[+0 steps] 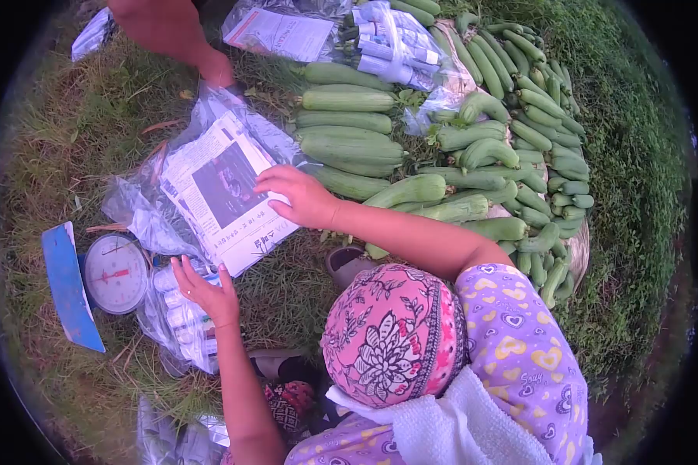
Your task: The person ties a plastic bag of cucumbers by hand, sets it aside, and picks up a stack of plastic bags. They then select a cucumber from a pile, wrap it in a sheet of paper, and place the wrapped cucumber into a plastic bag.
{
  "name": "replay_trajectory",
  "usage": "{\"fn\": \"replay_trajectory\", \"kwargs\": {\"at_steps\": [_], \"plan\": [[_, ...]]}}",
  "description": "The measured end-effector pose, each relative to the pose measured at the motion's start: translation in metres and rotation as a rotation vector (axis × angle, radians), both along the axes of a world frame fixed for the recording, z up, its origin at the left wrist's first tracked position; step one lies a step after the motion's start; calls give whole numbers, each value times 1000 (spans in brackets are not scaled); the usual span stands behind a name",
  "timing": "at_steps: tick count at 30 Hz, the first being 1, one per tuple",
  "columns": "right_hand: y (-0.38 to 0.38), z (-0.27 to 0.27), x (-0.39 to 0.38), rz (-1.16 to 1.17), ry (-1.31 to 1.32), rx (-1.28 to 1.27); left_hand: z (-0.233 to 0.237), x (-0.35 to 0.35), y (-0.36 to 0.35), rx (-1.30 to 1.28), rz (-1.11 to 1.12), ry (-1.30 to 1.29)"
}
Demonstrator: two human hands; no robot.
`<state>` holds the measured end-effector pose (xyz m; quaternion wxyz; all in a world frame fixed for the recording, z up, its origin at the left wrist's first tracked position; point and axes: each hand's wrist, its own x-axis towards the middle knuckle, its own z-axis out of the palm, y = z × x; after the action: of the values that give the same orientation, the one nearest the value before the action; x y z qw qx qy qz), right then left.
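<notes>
Neither my left hand nor my right hand shows in the head view. Below me crouches another person in a pink patterned cap (392,333), and both bare arms in view belong to that person. That person's right hand (301,200) rests on a stack of newspaper sheets (217,186) lying over clear plastic. The same person's left hand (209,294) is spread near the lower corner of the stack, beside plastic-wrapped bundles (184,318). Long green gourds (349,143) lie in a row to the right of the newspapers.
A round dial scale (116,273) with a blue pan (70,287) stands on the grass at left. Many more green gourds (520,147) are heaped at right. Wrapped bundles (395,46) and a printed sheet (283,35) lie at the top. Another person's bare limb (167,31) enters at top left.
</notes>
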<state>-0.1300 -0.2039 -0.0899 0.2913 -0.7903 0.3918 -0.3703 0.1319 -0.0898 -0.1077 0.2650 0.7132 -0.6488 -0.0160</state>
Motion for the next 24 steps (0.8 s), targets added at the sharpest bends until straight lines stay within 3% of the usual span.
{"fn": "replay_trajectory", "kwargs": {"at_steps": [7, 13, 14, 17, 20, 24], "plan": [[48, 42, -219, -681, -193, 59, 23, -55, 16, 149, -105, 19], [111, 33, -438, -1224, -18, -55, 0, -28, 38, 286, -104, 9], [122, 33, -477, -1327, 138, -48, -19, -10, 43, 233, -145, -46], [155, 24, -578, -1561, 508, 87, -11, -9, 47, 332, -140, -45], [185, 4, -633, -1539, 885, 326, -4, -16, 45, 425, -117, -61], [193, -44, -661, -1301, 1071, 393, 5, -24, 42, 489, -121, -102]]}}
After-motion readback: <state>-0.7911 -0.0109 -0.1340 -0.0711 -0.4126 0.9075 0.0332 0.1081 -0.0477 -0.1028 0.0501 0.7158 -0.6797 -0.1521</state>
